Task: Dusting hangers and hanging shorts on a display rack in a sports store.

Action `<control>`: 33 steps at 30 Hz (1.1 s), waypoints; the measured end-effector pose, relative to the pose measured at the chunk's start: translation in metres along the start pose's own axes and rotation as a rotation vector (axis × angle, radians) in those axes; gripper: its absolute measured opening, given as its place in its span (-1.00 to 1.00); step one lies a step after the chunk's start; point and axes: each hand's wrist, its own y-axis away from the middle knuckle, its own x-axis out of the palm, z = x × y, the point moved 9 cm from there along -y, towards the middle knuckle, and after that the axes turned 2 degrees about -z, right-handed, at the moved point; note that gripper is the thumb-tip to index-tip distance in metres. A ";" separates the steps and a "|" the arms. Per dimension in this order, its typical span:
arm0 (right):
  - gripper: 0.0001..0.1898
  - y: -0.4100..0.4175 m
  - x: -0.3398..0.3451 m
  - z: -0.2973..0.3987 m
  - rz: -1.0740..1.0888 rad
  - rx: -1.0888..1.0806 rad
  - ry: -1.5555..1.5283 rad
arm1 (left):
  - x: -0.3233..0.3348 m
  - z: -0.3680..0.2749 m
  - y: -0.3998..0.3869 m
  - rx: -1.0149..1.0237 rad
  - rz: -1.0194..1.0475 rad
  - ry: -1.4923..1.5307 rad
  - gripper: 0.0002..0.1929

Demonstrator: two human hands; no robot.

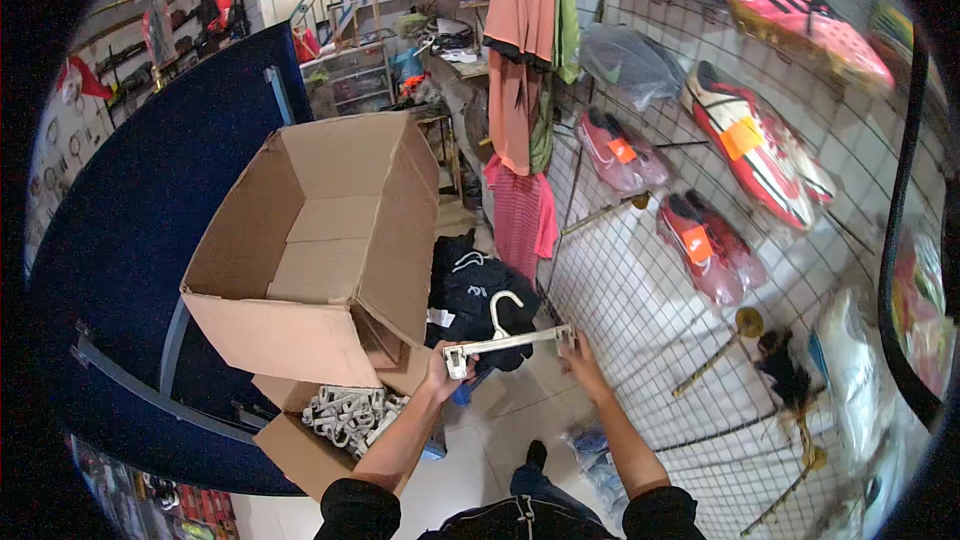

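A white plastic clip hanger is held level in front of me, its hook pointing up. My left hand grips the clip at its left end, and my right hand is at the clip on its right end. Behind the hanger lies black clothing with white marks. An open cardboard box stands to the left, and its visible inside holds nothing. Below it, a smaller open cardboard box contains several white hangers, partly hidden by my left forearm.
On the right, a wire grid wall carries bagged sports shoes and metal hooks. Orange garments hang ahead. A dark blue panel stands on the left. A plastic-wrapped bundle lies on the floor near my feet.
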 end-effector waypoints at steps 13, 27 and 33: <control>-0.46 -0.128 0.119 0.007 0.350 0.192 -0.250 | 0.011 -0.016 -0.116 0.309 -0.223 -0.327 -0.56; -0.65 -0.291 0.143 -0.091 0.130 0.328 -0.369 | -0.069 -0.148 -0.220 0.634 -0.638 -1.053 -0.81; -0.66 -0.316 0.163 -0.134 0.057 0.485 -0.575 | -0.106 -0.149 -0.275 0.519 -0.754 -1.678 -0.61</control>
